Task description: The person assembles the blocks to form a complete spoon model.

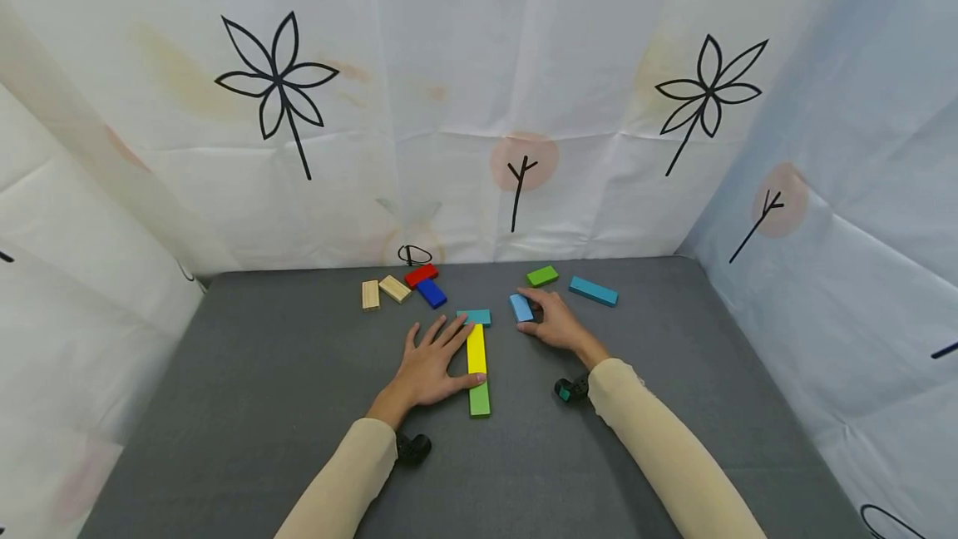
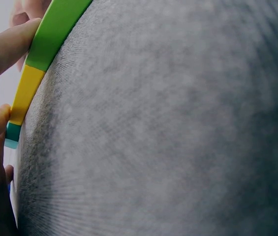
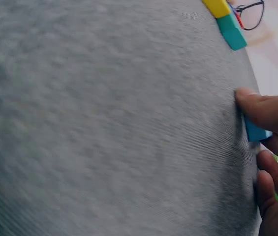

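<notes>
In the head view a yellow block (image 1: 476, 348) and a green block (image 1: 479, 400) lie end to end in a column, with a teal block (image 1: 479, 318) set crosswise at the far end. My left hand (image 1: 428, 371) is spread flat beside them; its thumb touches the column near the yellow-green joint and its fingertips reach the teal block. To the right, my right hand (image 1: 555, 323) pinches a light blue block (image 1: 520, 308) between thumb and fingers. The right wrist view shows that light blue block (image 3: 256, 130) partly hidden behind the thumb, low at the grey cloth.
Two wooden blocks (image 1: 370, 295), a red block (image 1: 422, 276) and a dark blue block (image 1: 431, 294) lie at the back left. Behind the right hand are a green block (image 1: 542, 276) and a longer blue block (image 1: 594, 291). A patterned cloth wall (image 1: 449, 215) borders the grey table (image 1: 284, 406).
</notes>
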A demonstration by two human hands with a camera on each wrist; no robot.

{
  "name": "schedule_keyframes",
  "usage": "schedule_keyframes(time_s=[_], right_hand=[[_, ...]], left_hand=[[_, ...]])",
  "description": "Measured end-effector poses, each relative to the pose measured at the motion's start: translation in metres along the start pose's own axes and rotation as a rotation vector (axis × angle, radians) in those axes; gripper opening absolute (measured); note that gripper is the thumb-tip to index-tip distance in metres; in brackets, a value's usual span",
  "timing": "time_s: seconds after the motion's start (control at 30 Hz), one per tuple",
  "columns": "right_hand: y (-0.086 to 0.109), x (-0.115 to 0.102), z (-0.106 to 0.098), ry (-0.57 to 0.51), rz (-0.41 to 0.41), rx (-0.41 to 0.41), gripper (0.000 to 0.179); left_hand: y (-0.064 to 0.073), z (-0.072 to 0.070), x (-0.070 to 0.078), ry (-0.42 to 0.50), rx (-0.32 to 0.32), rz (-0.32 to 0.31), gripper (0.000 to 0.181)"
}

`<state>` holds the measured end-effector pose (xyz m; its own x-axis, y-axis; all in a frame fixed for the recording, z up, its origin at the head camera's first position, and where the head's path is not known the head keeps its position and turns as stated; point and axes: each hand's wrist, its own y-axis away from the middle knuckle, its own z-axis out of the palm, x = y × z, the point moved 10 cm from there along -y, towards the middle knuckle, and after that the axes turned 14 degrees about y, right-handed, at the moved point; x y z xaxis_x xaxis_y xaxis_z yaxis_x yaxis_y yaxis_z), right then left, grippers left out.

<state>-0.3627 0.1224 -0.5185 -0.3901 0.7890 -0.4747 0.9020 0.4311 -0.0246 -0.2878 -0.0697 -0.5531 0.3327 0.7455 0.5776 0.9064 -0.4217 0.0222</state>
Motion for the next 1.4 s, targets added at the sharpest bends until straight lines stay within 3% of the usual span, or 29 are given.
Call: schedule_keyframes(time_s=[0.63, 1.03, 1.4], right_hand=[[0.018, -0.010, -0.007, -0.007, -0.040, 0.060, 0.061], [0.045, -0.040, -0.001, -0.127, -0.107, 0.009, 0.065], [0.079, -0.071, 0.007, -0.198, -0.219, -0.023, 0.062]], left_hand=[[0.001, 0.000, 0.002, 0.006, -0.002, 0.004, 0.094], [0.001, -0.004, 0.004, 0.005, 0.003, 0.014, 0.093], [0.001, -0.004, 0.005, -0.010, -0.010, 0.007, 0.093]])
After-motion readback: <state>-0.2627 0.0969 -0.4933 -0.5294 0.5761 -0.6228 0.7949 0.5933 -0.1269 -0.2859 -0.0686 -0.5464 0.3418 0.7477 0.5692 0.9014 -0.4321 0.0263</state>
